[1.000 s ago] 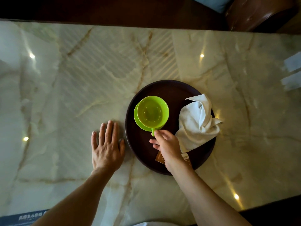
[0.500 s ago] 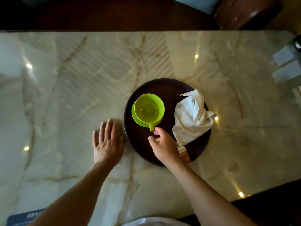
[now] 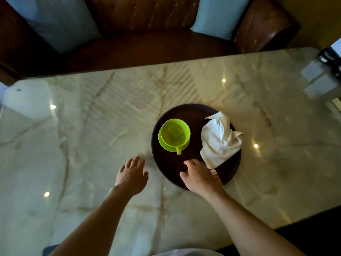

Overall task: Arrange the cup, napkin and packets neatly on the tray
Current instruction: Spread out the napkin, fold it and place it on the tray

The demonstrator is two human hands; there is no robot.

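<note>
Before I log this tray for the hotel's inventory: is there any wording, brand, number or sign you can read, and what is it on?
Nothing can be read here.
Brown packet on the tray, beside the right hand: a pale label and a pattern, too small and blurred to read.
Green cup, its saucer and white napkin: no print visible.
Dark blue item at the table's near left edge: no readable text shows.

Dim, warm indoor light. Small ceiling lamps glare as bright dots on the glossy marble table (image 3: pixel 92 145) before me. The sofa (image 3: pixel 147 34) behind sits in deep shadow. Wide-angle bending curves the edges; everything looks slightly soft.
</note>
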